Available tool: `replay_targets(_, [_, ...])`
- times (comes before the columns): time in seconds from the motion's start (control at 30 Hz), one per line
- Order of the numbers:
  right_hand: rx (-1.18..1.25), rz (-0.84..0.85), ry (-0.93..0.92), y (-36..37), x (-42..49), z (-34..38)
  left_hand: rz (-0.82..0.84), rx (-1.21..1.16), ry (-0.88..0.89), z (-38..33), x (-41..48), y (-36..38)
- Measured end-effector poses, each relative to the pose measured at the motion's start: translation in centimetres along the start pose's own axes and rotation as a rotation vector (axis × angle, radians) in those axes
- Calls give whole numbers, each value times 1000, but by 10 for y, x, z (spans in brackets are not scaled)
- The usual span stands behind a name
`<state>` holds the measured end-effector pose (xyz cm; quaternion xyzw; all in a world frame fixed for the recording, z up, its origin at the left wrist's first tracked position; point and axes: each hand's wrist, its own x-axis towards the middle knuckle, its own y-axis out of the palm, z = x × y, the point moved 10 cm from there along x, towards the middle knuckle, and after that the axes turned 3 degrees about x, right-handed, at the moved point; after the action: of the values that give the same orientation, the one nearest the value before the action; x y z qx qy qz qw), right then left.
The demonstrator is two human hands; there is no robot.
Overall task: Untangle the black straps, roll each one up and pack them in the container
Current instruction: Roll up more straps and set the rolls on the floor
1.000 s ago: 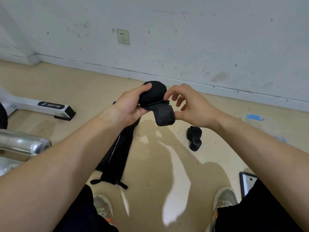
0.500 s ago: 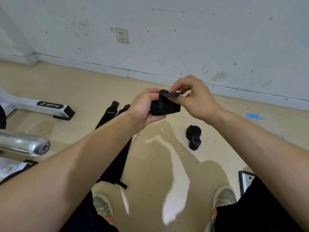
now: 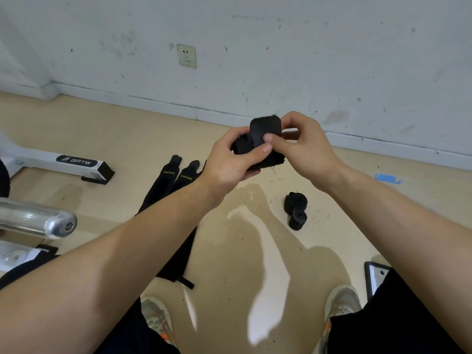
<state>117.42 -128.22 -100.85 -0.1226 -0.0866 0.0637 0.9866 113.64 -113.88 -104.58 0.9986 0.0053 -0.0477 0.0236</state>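
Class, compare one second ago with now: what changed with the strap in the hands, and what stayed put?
The loose tail of the held strap, which hung below the roll, has been wound up over it; the right hand now pinches its end on top. The left hand still grips the roll. The rolled straps and flat straps on the floor lie unmoved.
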Motion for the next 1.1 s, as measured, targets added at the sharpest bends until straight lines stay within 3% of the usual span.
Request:
replay_targets(0.2, [16,27,66,5,-2,-11,22,46,-9,2,0,1])
replay_targets(0.47, [149,166,308,36,-19,-34,23,86,-14,4,3,-1])
replay_targets(0.7, [190,21,335,35,-22,-46,18,92,24,6,0,9])
replay_targets(0.83, [281,-80,314,40,-22,-47,-126,113,47,5,0,6])
replay_targets(1.1, [254,-106,292,50,-17,-40,-439,169,55,8,-1,-18])
